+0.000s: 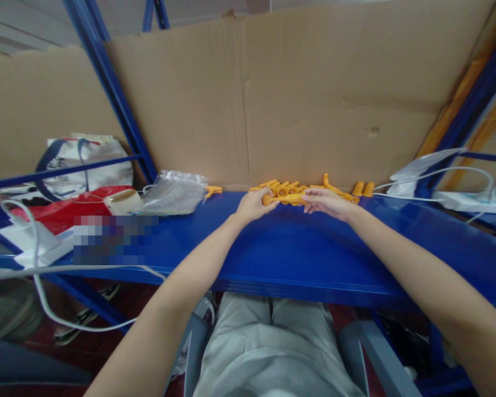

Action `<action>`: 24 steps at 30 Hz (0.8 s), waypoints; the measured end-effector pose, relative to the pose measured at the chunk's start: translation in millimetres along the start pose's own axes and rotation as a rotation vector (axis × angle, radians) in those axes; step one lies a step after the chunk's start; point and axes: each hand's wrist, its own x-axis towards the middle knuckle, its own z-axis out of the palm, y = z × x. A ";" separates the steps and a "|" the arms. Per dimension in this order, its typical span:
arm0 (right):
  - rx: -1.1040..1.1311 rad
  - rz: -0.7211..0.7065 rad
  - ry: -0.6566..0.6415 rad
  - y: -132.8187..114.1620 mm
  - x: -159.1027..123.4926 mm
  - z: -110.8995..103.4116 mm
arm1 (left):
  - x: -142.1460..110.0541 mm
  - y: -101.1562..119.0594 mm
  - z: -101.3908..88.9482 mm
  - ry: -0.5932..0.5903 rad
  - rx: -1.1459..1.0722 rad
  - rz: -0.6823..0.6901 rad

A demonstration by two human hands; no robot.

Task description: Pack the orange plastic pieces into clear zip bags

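Note:
Both my hands reach to the back of a blue shelf (pixel 297 248), where a heap of orange plastic parts (pixel 291 188) lies against the cardboard wall. My left hand (pixel 253 205) is closed around the left end of one orange plastic piece (pixel 283 199). My right hand (pixel 326 202) pinches the same piece at its right end. The piece lies level between the two hands, just above the shelf surface. Two more orange parts (pixel 363 189) stand to the right of the heap, and a single one (pixel 213 191) lies to its left.
A clear plastic bag (pixel 174 192) lies left of the heap. Further left are a red and white bag (pixel 66 212), a tote bag (pixel 86 162) and white cables (pixel 41 286). A white power strip (pixel 467 201) with cables sits at the right. Blue rack posts (pixel 116 94) frame the cardboard.

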 end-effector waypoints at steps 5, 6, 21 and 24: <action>0.010 -0.008 0.018 1.2 0.5 0.9 | -0.8 -1.0 -0.3 -0.040 0.009 0.021; 0.018 -0.011 0.027 1.0 0.6 1.0 | -1.2 -0.4 -0.7 -0.052 0.007 0.019; -0.596 -0.574 0.785 14.2 18.9 -67.4 | -13.4 -71.0 -24.2 0.051 0.251 -0.804; -0.884 -0.585 0.866 26.1 17.7 -78.4 | -18.1 -84.5 -22.3 -0.046 0.279 -0.966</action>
